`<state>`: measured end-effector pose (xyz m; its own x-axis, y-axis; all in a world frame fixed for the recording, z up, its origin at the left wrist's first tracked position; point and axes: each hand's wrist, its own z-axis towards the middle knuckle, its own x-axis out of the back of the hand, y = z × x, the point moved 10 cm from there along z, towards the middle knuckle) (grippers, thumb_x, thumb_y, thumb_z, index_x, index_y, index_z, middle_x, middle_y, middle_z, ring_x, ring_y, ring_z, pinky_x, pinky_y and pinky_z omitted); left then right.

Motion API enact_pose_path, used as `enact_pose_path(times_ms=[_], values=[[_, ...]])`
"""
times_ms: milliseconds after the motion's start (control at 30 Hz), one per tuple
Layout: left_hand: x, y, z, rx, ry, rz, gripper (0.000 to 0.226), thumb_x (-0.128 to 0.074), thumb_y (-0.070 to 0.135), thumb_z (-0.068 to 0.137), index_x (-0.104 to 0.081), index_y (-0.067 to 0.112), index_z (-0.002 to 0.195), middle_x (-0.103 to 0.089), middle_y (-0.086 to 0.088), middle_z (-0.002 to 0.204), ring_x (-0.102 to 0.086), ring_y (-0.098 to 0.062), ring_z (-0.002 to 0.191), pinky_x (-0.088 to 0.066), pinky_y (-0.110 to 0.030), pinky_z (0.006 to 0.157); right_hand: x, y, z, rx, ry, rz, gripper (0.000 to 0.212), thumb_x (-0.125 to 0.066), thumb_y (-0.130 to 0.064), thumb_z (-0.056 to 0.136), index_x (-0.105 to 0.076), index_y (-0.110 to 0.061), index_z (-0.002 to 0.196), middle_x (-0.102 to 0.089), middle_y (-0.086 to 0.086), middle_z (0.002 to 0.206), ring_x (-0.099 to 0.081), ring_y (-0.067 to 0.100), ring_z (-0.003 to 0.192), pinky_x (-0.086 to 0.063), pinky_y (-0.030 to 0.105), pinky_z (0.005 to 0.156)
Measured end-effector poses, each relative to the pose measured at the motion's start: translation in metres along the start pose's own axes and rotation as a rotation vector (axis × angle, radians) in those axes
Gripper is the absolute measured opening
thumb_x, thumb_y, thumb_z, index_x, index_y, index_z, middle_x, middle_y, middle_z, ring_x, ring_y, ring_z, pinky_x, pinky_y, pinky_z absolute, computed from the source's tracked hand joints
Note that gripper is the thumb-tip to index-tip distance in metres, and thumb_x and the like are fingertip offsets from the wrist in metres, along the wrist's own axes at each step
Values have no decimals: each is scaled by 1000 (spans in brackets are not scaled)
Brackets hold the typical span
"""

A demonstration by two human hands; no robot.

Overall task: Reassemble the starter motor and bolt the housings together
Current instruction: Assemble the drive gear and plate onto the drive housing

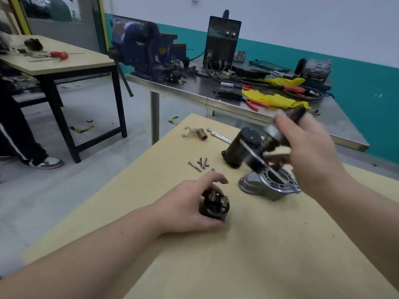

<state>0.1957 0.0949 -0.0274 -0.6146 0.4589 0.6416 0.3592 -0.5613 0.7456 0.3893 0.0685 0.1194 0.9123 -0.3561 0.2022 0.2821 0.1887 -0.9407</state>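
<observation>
My left hand [190, 203] grips a black solenoid [214, 206] with copper terminals, standing on the yellow table [269, 255]. My right hand [306, 147] holds the armature [274, 137], blurred by motion, raised over the grey aluminium nose housing [269, 186]. The black motor body [239, 147] lies behind that housing. Several bolts and screws [199, 164] lie loose in the middle of the table. Farther back are a plastic fork lever [190, 131], a brass bushing [201, 134] and long through bolts [219, 135].
A steel bench [194, 91] behind carries a blue vise [146, 55], a black welder [223, 42], yellow rags [272, 99], red pliers [257, 103] and cables. A second wooden table [64, 61] stands at the left, with a seated person's legs [19, 134] beside it.
</observation>
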Motion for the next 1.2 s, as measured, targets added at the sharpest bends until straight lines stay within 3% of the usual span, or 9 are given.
enact_pose_path(times_ms=[133, 300, 400, 467, 567, 667, 800, 967, 1200], values=[[-32, 20, 6, -38, -56, -21, 86, -100, 47, 71, -37, 66, 126, -67, 25, 127, -61, 7, 121, -48, -15, 105, 32, 39, -73, 53, -64, -226, 19, -58, -53, 101, -66, -37, 105, -74, -11, 101, -70, 8, 94, -53, 27, 79], [-63, 46, 26, -61, -104, -15, 87, -102, 50, 67, -39, 58, 127, -58, 23, 132, -60, 5, 121, -51, -25, 109, 72, 76, -104, 69, 61, -207, 20, -56, -51, 92, -64, -45, 108, -71, -19, 101, -65, -3, 94, -52, 18, 79], [-71, 51, 28, -48, -181, -68, 87, -100, 50, 65, -39, 65, 126, -61, 20, 132, -62, 2, 124, -51, -28, 110, 98, 89, -105, 86, 146, -239, 13, -57, -50, 98, -60, -49, 111, -68, -25, 102, -63, -7, 95, -45, 2, 77], [-63, 55, 27, -50, -200, -208, 80, -95, 52, 70, -45, 63, 132, -66, 13, 132, -63, -8, 131, -50, -32, 115, 102, 101, -105, 74, 136, -296, 15, -59, -54, 101, -57, -53, 115, -68, -28, 106, -62, -7, 98, -46, 6, 79], [-5, 37, 45, -8, 87, -279, 39, -78, 37, 92, -64, 39, 129, -75, 8, 115, -70, -8, 113, -55, -35, 102, 98, 115, -108, 46, 94, -350, 26, -51, -53, 94, -51, -57, 120, -66, -31, 110, -64, -9, 100, -47, 13, 79], [75, -13, 70, 277, 426, 133, 22, -69, 13, 97, -72, 32, 109, -72, 13, 96, -64, -10, 86, -55, -37, 85, 94, 118, -108, 63, 78, -396, 25, -52, -54, 95, -48, -60, 119, -66, -32, 113, -64, -7, 104, -45, 7, 80], [93, -74, 93, 528, 164, 486, 25, -78, 28, 96, -79, 20, 120, -71, 3, 108, -63, -19, 98, -44, -30, 80, 91, 120, -108, 90, 56, -431, 23, -49, -61, 102, -46, -61, 124, -70, -27, 113, -66, -3, 106, -51, 26, 82], [83, -88, 104, 502, 60, 445, 32, -88, 49, 87, -76, 33, 112, -70, 12, 106, -63, -6, 92, -47, -26, 74, 92, 121, -108, 111, 61, -380, 34, -47, -68, 95, -50, -56, 126, -71, -22, 115, -67, 1, 106, -45, 6, 82], [79, -90, 117, 479, 16, 450, 15, -94, 39, 83, -81, 35, 88, -75, 15, 95, -66, -2, 85, -46, -23, 65, 92, 124, -106, 124, 61, -331, 28, -51, -59, 99, -55, -49, 125, -72, -14, 113, -68, 8, 106, -45, 8, 84]])
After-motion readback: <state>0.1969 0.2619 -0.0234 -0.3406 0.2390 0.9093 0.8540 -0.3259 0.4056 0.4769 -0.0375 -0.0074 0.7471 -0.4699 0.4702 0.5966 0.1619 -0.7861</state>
